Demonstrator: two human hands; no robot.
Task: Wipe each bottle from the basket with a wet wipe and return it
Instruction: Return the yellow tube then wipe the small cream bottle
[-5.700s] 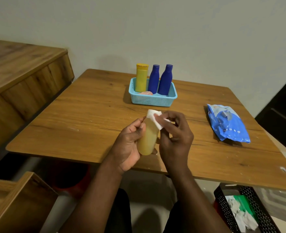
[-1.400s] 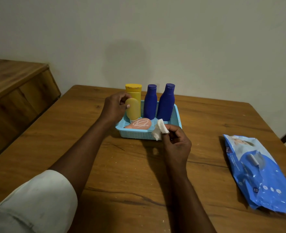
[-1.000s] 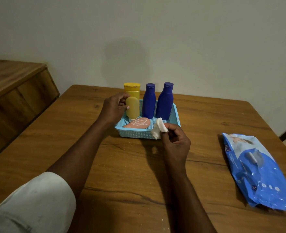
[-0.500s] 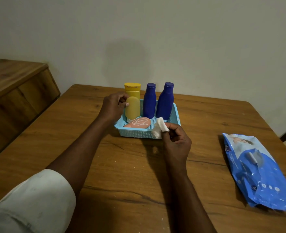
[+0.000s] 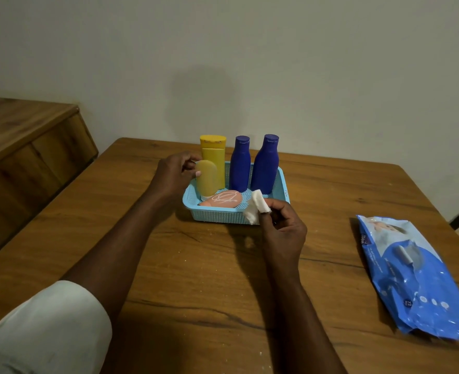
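Observation:
A light-blue mesh basket [image 5: 217, 215] stands on the wooden table [image 5: 196, 265]. In it are a tall yellow bottle [image 5: 214, 152], two dark blue bottles [image 5: 239, 166] [image 5: 265, 166] and a peach bottle [image 5: 223, 199] lying flat at the front. My left hand [image 5: 174, 174] holds a small pale yellow bottle [image 5: 208, 179] standing cap-down in the basket's left side. My right hand [image 5: 282, 228] pinches a folded white wet wipe [image 5: 255, 206] just in front of the basket's right front corner.
A blue wet wipe pack [image 5: 414, 276] lies on the table's right side. A wooden cabinet [image 5: 20, 147] stands to the left, lower than the wall behind. The table's far edge meets the wall just past the basket.
Since the oldest frame the pale yellow bottle went from being wiped near me to standing in the basket. Over the last second both hands have barely shifted.

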